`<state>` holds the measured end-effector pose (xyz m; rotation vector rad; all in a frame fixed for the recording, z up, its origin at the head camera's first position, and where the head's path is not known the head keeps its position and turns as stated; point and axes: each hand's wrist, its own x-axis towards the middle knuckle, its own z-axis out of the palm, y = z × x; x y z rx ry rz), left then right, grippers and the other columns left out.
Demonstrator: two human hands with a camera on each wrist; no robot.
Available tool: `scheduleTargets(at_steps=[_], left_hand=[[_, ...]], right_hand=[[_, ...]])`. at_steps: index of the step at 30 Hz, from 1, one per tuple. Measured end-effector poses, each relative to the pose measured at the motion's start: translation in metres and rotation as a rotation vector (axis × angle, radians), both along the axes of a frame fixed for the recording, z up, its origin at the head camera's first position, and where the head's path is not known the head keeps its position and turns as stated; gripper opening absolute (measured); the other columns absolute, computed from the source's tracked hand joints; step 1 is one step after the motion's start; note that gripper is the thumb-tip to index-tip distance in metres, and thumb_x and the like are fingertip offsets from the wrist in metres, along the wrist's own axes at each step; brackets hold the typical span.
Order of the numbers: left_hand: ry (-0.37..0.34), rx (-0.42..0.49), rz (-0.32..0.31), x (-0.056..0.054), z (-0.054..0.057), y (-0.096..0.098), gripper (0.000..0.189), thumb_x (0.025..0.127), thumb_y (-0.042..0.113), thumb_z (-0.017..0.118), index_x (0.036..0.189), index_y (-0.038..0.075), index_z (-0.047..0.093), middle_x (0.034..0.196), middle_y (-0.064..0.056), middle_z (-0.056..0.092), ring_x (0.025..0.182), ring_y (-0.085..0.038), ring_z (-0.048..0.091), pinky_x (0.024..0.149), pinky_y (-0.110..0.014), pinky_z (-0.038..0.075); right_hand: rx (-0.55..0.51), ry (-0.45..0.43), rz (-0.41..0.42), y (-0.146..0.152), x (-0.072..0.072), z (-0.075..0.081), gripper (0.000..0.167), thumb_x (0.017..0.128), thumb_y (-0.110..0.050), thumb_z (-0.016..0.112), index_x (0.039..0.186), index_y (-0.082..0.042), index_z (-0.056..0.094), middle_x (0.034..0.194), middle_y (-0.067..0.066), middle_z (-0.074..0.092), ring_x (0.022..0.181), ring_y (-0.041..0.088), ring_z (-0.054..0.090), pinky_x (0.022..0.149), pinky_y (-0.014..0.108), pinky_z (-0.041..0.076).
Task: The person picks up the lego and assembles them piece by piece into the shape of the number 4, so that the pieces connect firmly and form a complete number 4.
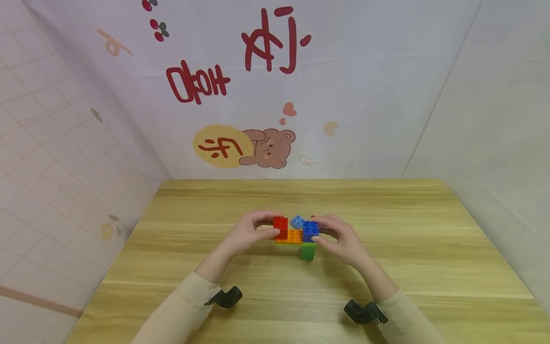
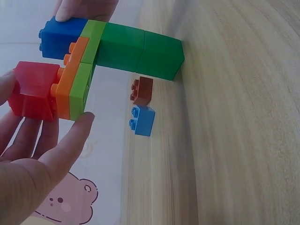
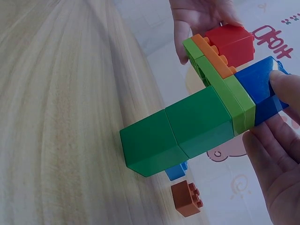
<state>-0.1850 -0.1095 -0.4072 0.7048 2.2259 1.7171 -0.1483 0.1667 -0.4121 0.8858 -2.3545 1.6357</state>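
A stack of toy building bricks stands on the table between both hands. Its column is two dark green bricks (image 3: 197, 124), topped by lime green pieces (image 3: 241, 105) that jut out to the left. An orange piece (image 1: 294, 235) lies on the overhang, with a red brick (image 1: 281, 228) on it. Above the column sits a blue brick (image 1: 310, 231). My left hand (image 1: 251, 232) holds the red brick between thumb and fingers, one fingertip by the overhang's underside. My right hand (image 1: 343, 240) pinches the blue brick at its sides.
Behind the stack, a light blue brick (image 2: 143, 121) and a brown brick (image 2: 142, 91) lie loose on the wooden table (image 1: 206, 200). A white cloth wall with printed lettering and a bear (image 1: 272, 149) rises at the table's back edge; pale walls flank both sides.
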Motion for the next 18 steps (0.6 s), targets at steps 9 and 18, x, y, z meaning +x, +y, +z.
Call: scheduleTargets(at_steps=[9,18], left_hand=[[0.027,-0.004,-0.001,0.0016,-0.0008,0.0006,0.037,0.091,0.011,0.071,0.127,0.003,0.065,0.120,-0.010,0.066,0.114,-0.027,0.059,0.104,-0.052,0.041],[0.023,-0.010,-0.013,0.0015,-0.0003,0.0010,0.036,0.092,0.010,0.070,0.127,0.003,0.065,0.120,-0.010,0.066,0.112,-0.027,0.059,0.100,-0.049,0.045]], right_hand=[[-0.014,0.008,0.008,-0.0001,0.0006,-0.0001,0.040,0.084,0.014,0.070,0.122,0.011,0.061,0.118,0.023,0.061,0.105,0.015,0.061,0.087,0.053,0.051],[-0.026,0.012,0.018,0.0000,-0.0001,-0.0022,0.040,0.083,0.015,0.070,0.122,0.012,0.061,0.118,0.023,0.060,0.104,0.013,0.061,0.086,0.054,0.051]])
